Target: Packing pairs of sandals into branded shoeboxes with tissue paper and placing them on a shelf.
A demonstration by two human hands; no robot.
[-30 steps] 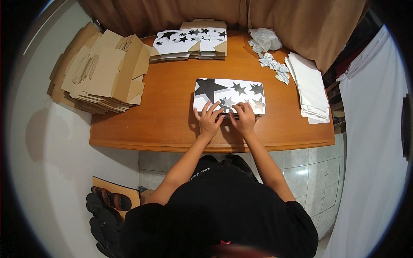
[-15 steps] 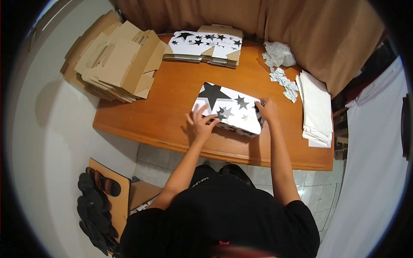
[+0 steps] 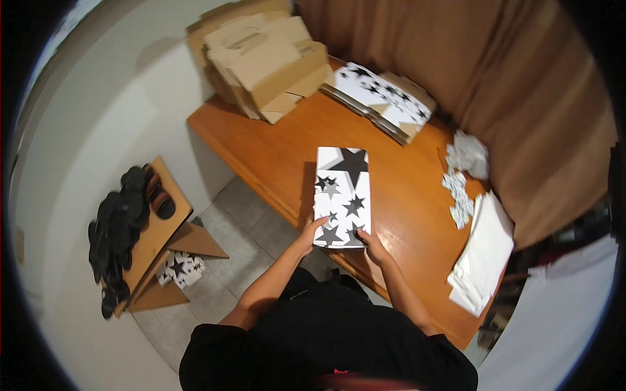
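Between my two hands is a closed white cardboard box printed with black and grey stars. It points lengthwise away from me, over the near edge of the wooden table. My left hand grips its near left side, the thumb on top. On the near right corner my right hand holds it the same way. The fingers under the box are hidden on both sides.
On the brown table stand a stack of folded brown cardboard, flat star-printed boxes, a clear plastic bag, small silvery packets and white sheets. Left, a board bears dark sandals; a star-printed box sits below.
My view has swung to the left. The box has been lifted off the table and turned lengthwise, nearer to me. My left hand has gone from its top to its side.
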